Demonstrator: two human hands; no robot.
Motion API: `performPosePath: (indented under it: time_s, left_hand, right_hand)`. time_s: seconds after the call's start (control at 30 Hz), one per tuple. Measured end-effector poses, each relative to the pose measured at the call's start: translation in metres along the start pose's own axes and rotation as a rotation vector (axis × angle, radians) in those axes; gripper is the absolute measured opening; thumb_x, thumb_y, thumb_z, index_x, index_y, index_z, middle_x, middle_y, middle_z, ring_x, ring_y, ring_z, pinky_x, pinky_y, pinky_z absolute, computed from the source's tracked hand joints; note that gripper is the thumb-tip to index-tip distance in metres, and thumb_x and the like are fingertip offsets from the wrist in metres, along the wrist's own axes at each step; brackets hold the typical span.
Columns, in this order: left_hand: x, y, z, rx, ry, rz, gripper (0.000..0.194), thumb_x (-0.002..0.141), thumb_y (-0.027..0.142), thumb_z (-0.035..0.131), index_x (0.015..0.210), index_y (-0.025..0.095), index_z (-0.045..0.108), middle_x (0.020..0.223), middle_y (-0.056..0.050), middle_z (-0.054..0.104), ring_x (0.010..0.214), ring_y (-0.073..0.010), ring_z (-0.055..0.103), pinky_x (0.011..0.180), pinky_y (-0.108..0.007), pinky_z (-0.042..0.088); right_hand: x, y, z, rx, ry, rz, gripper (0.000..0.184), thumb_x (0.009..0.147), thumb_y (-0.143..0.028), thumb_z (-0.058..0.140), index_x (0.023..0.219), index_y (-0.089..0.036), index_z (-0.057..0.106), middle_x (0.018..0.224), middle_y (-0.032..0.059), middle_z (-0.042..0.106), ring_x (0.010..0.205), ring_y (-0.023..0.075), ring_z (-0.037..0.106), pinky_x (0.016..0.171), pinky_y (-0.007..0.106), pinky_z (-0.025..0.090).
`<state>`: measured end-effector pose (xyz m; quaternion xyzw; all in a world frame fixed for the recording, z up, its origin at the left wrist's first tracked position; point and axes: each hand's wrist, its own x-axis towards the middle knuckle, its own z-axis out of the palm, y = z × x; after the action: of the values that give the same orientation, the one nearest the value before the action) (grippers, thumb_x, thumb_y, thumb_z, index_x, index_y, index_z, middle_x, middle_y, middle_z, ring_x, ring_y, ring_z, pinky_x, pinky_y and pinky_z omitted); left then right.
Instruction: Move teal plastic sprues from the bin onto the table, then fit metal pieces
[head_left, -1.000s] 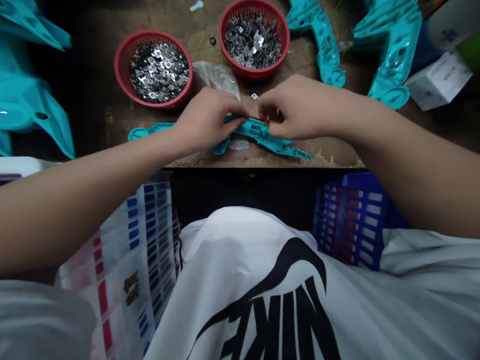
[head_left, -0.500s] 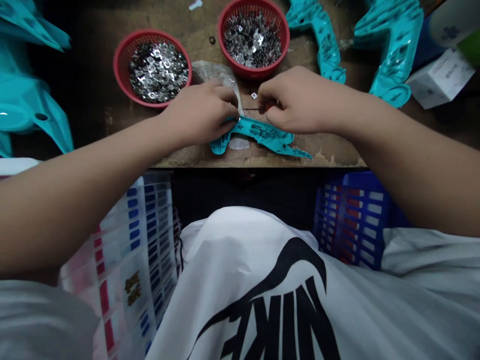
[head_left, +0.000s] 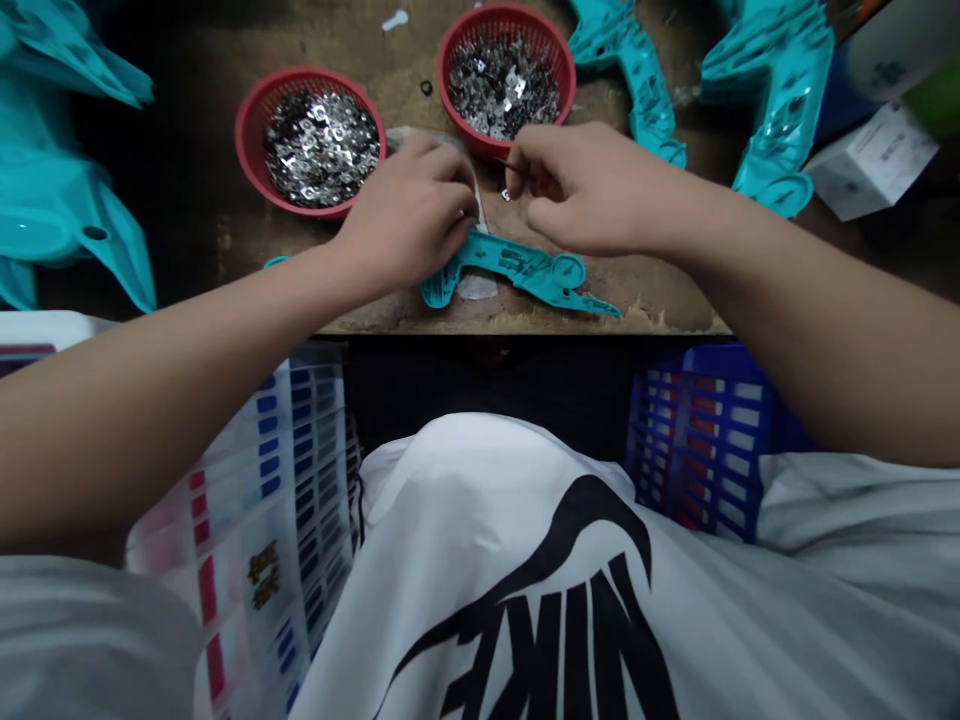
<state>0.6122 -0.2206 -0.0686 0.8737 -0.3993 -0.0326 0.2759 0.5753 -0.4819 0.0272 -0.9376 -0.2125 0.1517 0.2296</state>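
A flat teal plastic part [head_left: 525, 270] lies near the front edge of the worn wooden bench [head_left: 660, 300]. My left hand [head_left: 409, 215] rests curled on the part's left end, pressing it down. My right hand [head_left: 577, 185] is lifted just above and behind the part, fingers pinched round a thin tool with a red handle [head_left: 529, 178], its dark tip pointing left toward a tiny metal piece [head_left: 508, 194] on the bench. Two red baskets stand behind the hands: the left basket [head_left: 251, 120] and the right basket [head_left: 457, 45], both full of small shiny metal pieces.
More teal plastic shells lie at the back right [head_left: 780, 90], back middle [head_left: 634, 70] and far left [head_left: 52, 210]. A white box [head_left: 870, 160] sits at the right edge. Below the bench are a clear crate [head_left: 285, 480] and a blue crate [head_left: 712, 430].
My right hand has lifted off the teal part and moved back toward the right basket with the tool. My left hand has shifted slightly back and still holds the part down.
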Motion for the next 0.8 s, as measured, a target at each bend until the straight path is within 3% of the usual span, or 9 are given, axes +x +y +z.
performPosePath:
  time_s: [0.1, 0.17, 0.27, 0.37, 0.5, 0.57, 0.63, 0.7, 0.8]
  left_hand:
    - [0.002, 0.028, -0.021, -0.196, 0.048, -0.116, 0.068, 0.120, 0.078, 0.046, 0.145, 0.027, 0.083, 0.139, -0.009, 0.083, 0.126, -0.0349, 0.067, 0.116, -0.064, 0.056]
    - [0.001, 0.048, -0.030, -0.320, 0.014, -0.166, 0.080, 0.118, 0.087, 0.037, 0.161, 0.032, 0.076, 0.137, -0.009, 0.085, 0.124, -0.0358, 0.072, 0.105, -0.062, 0.062]
    - [-0.004, 0.070, -0.034, -0.370, -0.056, -0.183, 0.089, 0.113, 0.096, 0.031, 0.173, 0.041, 0.066, 0.134, -0.011, 0.086, 0.136, -0.0415, 0.073, 0.100, -0.065, 0.064]
    - [-0.007, 0.079, -0.032, -0.419, 0.009, -0.240, 0.091, 0.114, 0.096, 0.023, 0.175, 0.041, 0.062, 0.145, -0.013, 0.083, 0.140, -0.0403, 0.074, 0.102, -0.065, 0.066]
    - [-0.004, 0.070, -0.029, -0.343, -0.056, -0.137, 0.078, 0.118, 0.090, 0.028, 0.179, 0.044, 0.047, 0.171, -0.009, 0.070, 0.148, -0.0367, 0.071, 0.104, -0.057, 0.067]
    - [-0.001, 0.056, -0.026, -0.296, -0.070, -0.085, 0.068, 0.121, 0.079, 0.038, 0.176, 0.041, 0.050, 0.173, -0.009, 0.069, 0.147, -0.0355, 0.071, 0.107, -0.055, 0.066]
    - [0.001, 0.040, -0.020, -0.246, -0.094, -0.058, 0.061, 0.119, 0.071, 0.048, 0.165, 0.033, 0.063, 0.164, -0.012, 0.074, 0.144, -0.0364, 0.072, 0.114, -0.056, 0.065]
    - [0.000, 0.025, -0.013, -0.160, -0.191, -0.005, 0.058, 0.113, 0.067, 0.061, 0.151, 0.026, 0.074, 0.156, -0.015, 0.077, 0.146, -0.0408, 0.070, 0.123, -0.060, 0.060]
    - [-0.004, 0.012, -0.001, -0.051, -0.292, 0.057, 0.056, 0.107, 0.060, 0.069, 0.149, 0.023, 0.077, 0.153, -0.015, 0.078, 0.152, -0.0442, 0.066, 0.132, -0.063, 0.052]
  right_hand:
    - [-0.001, -0.007, 0.002, 0.235, 0.119, -0.021, 0.015, 0.097, -0.022, 0.077, 0.111, -0.028, 0.074, 0.130, 0.0022, 0.087, 0.123, 0.0283, 0.079, 0.107, 0.039, 0.062]
    - [-0.004, -0.012, 0.008, 0.400, 0.214, -0.051, 0.008, 0.102, -0.022, 0.075, 0.107, -0.027, 0.072, 0.130, 0.0017, 0.087, 0.121, 0.0247, 0.079, 0.109, 0.037, 0.063]
    - [-0.007, -0.019, 0.019, 0.601, 0.374, -0.070, 0.005, 0.103, -0.023, 0.076, 0.102, -0.026, 0.073, 0.120, 0.0026, 0.089, 0.115, 0.0224, 0.081, 0.106, 0.035, 0.064]
    - [-0.008, -0.025, 0.024, 0.603, 0.446, -0.039, 0.003, 0.102, -0.028, 0.077, 0.102, -0.030, 0.078, 0.117, 0.0011, 0.090, 0.116, 0.0259, 0.083, 0.104, 0.038, 0.065]
    - [-0.009, -0.026, 0.019, 0.294, 0.352, 0.006, 0.023, 0.110, -0.038, 0.063, 0.118, -0.040, 0.084, 0.139, 0.0014, 0.087, 0.130, 0.0320, 0.081, 0.095, 0.042, 0.066]
    - [-0.007, -0.020, 0.014, 0.186, 0.321, 0.006, 0.029, 0.110, -0.039, 0.061, 0.128, -0.039, 0.084, 0.143, 0.0042, 0.086, 0.130, 0.0332, 0.080, 0.092, 0.042, 0.064]
    - [-0.003, -0.008, 0.012, 0.090, 0.265, -0.020, 0.033, 0.108, -0.041, 0.062, 0.132, -0.036, 0.085, 0.137, 0.0068, 0.087, 0.123, 0.0339, 0.080, 0.092, 0.043, 0.062]
    - [0.005, 0.009, 0.015, 0.001, 0.178, -0.079, 0.034, 0.105, -0.040, 0.063, 0.128, -0.032, 0.087, 0.125, 0.0084, 0.089, 0.110, 0.0323, 0.080, 0.093, 0.044, 0.060]
    - [0.019, 0.035, 0.024, -0.103, 0.028, -0.205, 0.034, 0.099, -0.039, 0.064, 0.117, -0.027, 0.091, 0.111, 0.0094, 0.089, 0.098, 0.0279, 0.077, 0.092, 0.043, 0.056]
